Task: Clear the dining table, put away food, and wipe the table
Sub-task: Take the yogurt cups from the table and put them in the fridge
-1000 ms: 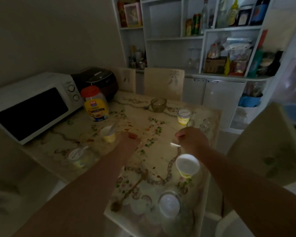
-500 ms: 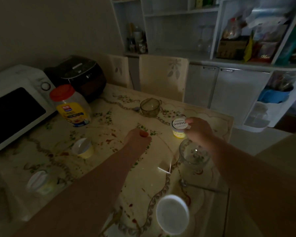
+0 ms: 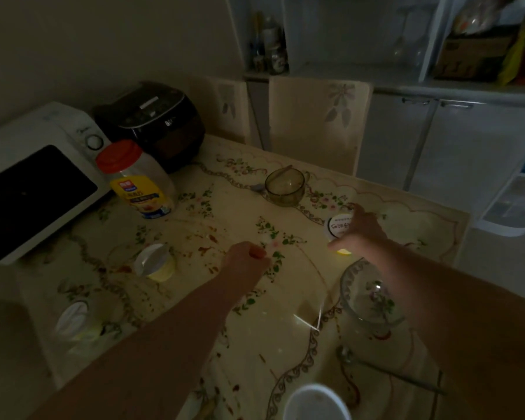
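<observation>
Right grip [image 3: 361, 231] clasps yogurt cup [image 3: 337, 226], left grip [image 3: 244, 262] fisted, above stained table [image 3: 225, 207] beside cabinets [image 3: 473, 140].

table [image 3: 300, 298]: glossy, floral print | bowl [image 3: 369, 295]: clear glass | jar [image 3: 140, 183]: clear plastic

Red-lidded jar [image 3: 137, 180], floral tablecloth [image 3: 249, 213]

dim indoor light | dark corners | soft blur | wide-angle bending at edges
</observation>
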A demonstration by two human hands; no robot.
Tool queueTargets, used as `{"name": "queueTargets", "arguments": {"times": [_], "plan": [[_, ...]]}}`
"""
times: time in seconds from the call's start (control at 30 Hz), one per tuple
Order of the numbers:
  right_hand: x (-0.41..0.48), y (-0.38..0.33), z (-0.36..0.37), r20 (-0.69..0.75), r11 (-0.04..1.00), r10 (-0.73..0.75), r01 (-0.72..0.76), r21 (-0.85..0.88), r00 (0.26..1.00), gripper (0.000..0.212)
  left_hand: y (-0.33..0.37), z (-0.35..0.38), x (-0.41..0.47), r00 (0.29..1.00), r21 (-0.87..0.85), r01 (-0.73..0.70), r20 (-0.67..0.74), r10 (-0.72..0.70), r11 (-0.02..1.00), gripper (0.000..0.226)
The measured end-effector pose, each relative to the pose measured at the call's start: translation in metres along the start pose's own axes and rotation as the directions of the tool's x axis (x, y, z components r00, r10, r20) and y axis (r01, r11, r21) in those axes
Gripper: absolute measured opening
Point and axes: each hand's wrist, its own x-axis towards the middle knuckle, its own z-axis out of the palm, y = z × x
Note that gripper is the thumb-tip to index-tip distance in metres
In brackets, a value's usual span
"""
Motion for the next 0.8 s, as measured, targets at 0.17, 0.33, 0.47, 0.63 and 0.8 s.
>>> {"name": "queueTargets", "arguments": {"times": [0.17,0.33,0.47,0.63,0.8], "plan": [[0.006,0.000,0.006,-0.048,1.000,-0.006,0.005,-0.020,0.999,0.102,-0.007,-0.007,0.004,1.000,-0.011,0.027,-0.001,-0.027,1.000,0.020],[-0.001,-0.005,0.005,-0.085,1.000,0.000,-0.002,-0.023,0.996,0.095,-0.010,-0.010,0.004,1.000,-0.063,0.023,0.012,-0.022,0.998,0.017],[-0.012,-0.019,-0.002,-0.023,0.999,-0.042,0.042,0.011,0.999,0.094,-0.012,-0.016,-0.002,1.000,-0.068,0.006,0.000,-0.006,0.998,0.014],[-0.041,-0.045,-0.006,0.103,0.982,-0.181,0.174,0.074,0.978,0.088,-0.023,-0.040,-0.014,1.000,-0.093,-0.002,-0.010,0.001,0.996,0.006],[-0.084,-0.072,0.010,0.278,0.961,-0.233,0.176,0.215,0.932,0.097,-0.039,-0.075,-0.031,1.000,-0.114,-0.011,-0.022,0.008,0.993,0.010]]}}
